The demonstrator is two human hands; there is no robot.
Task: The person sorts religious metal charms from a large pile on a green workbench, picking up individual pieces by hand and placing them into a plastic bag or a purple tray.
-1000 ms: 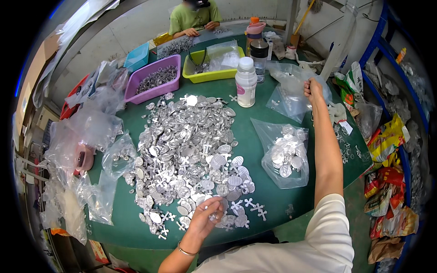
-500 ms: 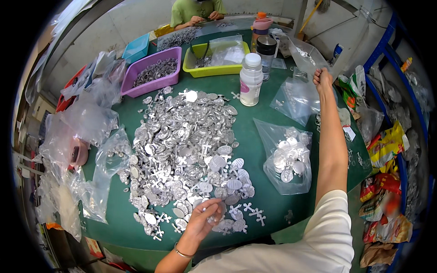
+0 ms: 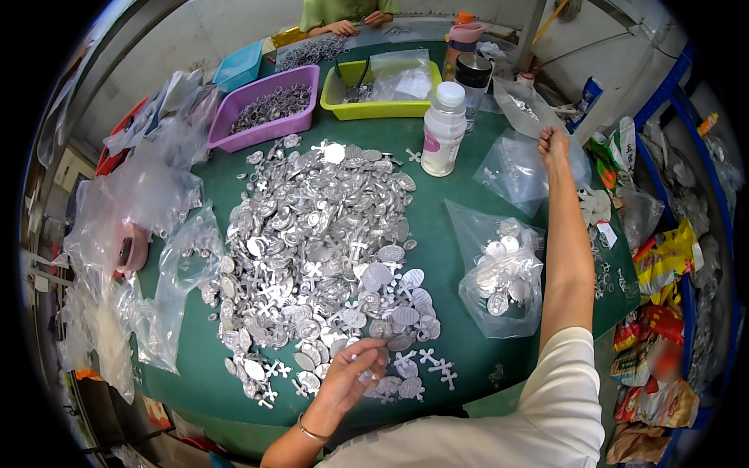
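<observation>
My right arm reaches to the far right, where my right hand (image 3: 554, 145) is closed on the edge of a clear plastic bag (image 3: 521, 108) with small silvery pieces inside. Close to me, my left hand (image 3: 353, 377) curls its fingers at the near edge of a large heap of silver medals and crosses (image 3: 312, 242). Bits of something pale show between those fingers, too small to name. Between the heap and my right forearm lies another clear bag (image 3: 499, 273), with oval medals in it. Several loose crosses (image 3: 442, 370) lie just right of my left hand.
Behind the heap stand a purple bin (image 3: 265, 109) of metal rings, a yellow-green bin (image 3: 378, 109), a white bottle (image 3: 445, 129) and a dark-lidded flask (image 3: 472, 78). Crumpled plastic bags (image 3: 148, 195) cover the left side. Across the table, another person's hands (image 3: 359, 23) work over small parts.
My right hand has come slightly nearer to me with the bag, which hangs a little lower. My left hand stays almost still. The whole view has shifted slightly.
</observation>
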